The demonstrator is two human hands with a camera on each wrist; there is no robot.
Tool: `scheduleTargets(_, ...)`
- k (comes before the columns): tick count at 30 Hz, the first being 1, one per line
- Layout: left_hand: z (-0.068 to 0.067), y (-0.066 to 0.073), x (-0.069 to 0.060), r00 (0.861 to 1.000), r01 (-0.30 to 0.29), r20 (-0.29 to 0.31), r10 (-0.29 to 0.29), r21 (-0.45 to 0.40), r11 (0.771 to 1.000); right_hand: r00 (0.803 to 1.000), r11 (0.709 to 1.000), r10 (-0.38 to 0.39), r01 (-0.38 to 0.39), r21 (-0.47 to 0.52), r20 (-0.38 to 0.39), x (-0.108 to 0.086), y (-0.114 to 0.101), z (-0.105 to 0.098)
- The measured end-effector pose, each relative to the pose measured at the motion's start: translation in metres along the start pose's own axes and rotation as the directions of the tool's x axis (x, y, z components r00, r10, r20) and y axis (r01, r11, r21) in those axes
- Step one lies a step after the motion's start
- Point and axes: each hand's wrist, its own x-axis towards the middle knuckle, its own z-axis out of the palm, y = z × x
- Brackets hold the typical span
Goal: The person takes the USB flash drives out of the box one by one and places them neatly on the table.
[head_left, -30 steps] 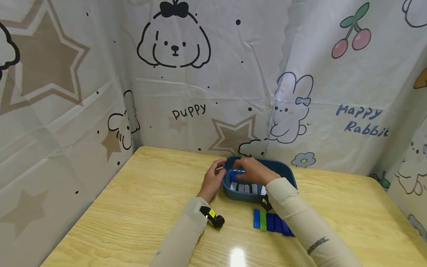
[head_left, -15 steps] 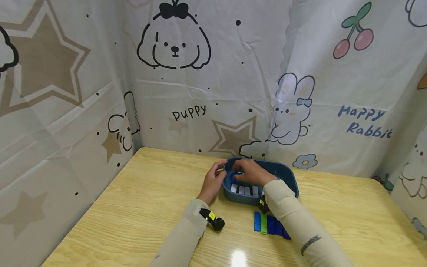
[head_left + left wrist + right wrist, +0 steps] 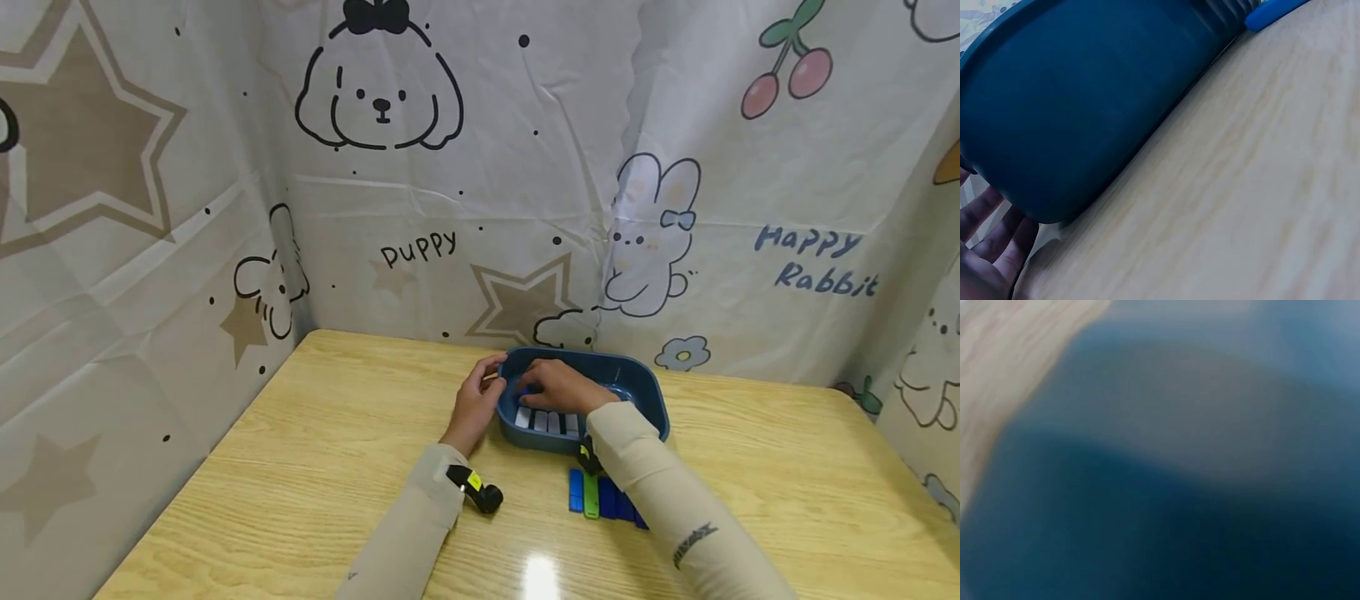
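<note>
A dark blue oblong bin [image 3: 637, 375] stands near the back of the table in the head view. My left hand [image 3: 474, 404] rests against its left end. In the left wrist view, the fingers [image 3: 1013, 240] lie along the bin's outer wall [image 3: 1079, 106], fairly straight. My right hand [image 3: 562, 388] reaches down inside the bin, fingers bent, pinching a blue piece [image 3: 527, 390] that they mostly cover. Several whitish strips [image 3: 541, 421] are lined up inside along the front wall. The right wrist view is blurred, with only the bin's wall [image 3: 1085, 506] filling it.
In front of the bin, a bright blue strip [image 3: 576, 490], a green strip [image 3: 591, 497] and several dark blue strips [image 3: 609, 500] lie side by side, partly under the right sleeve [image 3: 652, 475]. A printed cloth [image 3: 420, 192] hangs behind the wooden table [image 3: 360, 433].
My right hand has dipped slightly within the bin at its left end, and the blue piece shows less. My left hand stays at the bin's end. The head view has shifted a little.
</note>
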Motion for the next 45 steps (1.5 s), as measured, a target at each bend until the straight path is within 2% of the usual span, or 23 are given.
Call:
scheduleTargets(12,0.001,0.002,-0.001,1.000,0.003,0.004,-0.003,0.009,1.000,0.991,0.991,0.130,-0.130,-0.030,-0.006,0.000,0.000,0.002)
scheduleTargets(22,0.000,0.001,0.000,1.000,0.010,0.010,-0.010,0.016,1.000,0.974,0.974,0.226,-0.225,-0.021,0.034,0.000,-0.001,0.001)
scheduleTargets(33,0.001,0.000,-0.001,0.999,0.034,0.009,-0.035,0.027,0.999,0.969,0.969,0.244,-0.242,-0.045,0.042,-0.002,-0.002,0.002)
scheduleTargets(37,0.000,0.000,-0.002,1.000,0.023,0.020,-0.023,0.024,0.999,0.976,0.976,0.216,-0.215,-0.039,0.032,-0.002,-0.002,0.001)
scheduleTargets(39,-0.001,0.001,-0.001,0.999,0.025,0.030,-0.026,0.021,0.999,0.978,0.978,0.206,-0.205,-0.040,0.026,-0.002,-0.002,0.001)
scheduleTargets(41,-0.003,0.010,-0.005,0.999,0.029,0.037,-0.030,0.020,0.999,0.980,0.979,0.199,-0.198,-0.042,0.022,-0.002,-0.002,0.001)
scheduleTargets(45,-0.002,0.011,-0.006,0.999,0.026,0.028,-0.027,0.037,0.999,0.976,0.976,0.216,-0.215,-0.046,0.027,-0.003,-0.003,0.002)
